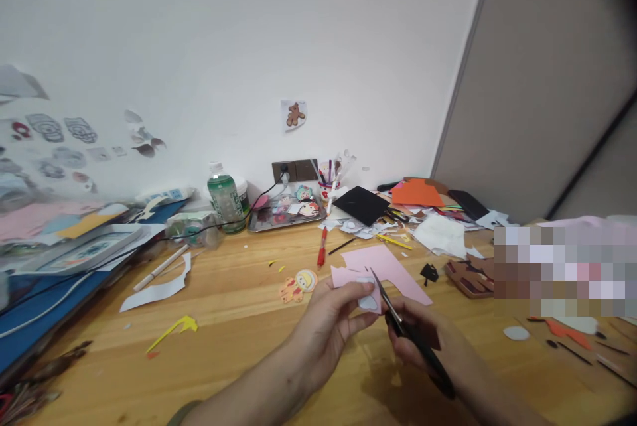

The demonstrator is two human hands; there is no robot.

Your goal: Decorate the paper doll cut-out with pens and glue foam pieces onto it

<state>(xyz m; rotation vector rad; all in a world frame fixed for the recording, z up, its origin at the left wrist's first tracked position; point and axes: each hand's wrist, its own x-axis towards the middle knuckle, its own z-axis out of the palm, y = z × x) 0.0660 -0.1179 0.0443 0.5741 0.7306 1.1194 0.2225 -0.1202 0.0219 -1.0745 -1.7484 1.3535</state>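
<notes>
Over the wooden table, my left hand [331, 316] pinches a piece of pink paper [343, 275], its thumb resting on a pale white-blue cutout shape [368, 302] that lies on the paper. My right hand [423, 333] grips black-handled scissors [423, 350], with the blades pointing up and left against the pink paper's right edge. Just beyond the hands lies a larger sheet of pink paper [393, 267] with a piece cut away. Left of it rests a small paper figure [298, 285] in yellow and orange. Behind that is a red pen [322, 248].
A green bottle [226, 200] and a metal tray [259, 221] of paper figures stand near the wall. Black paper [361, 204], orange paper [417, 192] and white scraps pile at the back right. A yellow scrap [174, 330] lies left. A power cable crosses the left side.
</notes>
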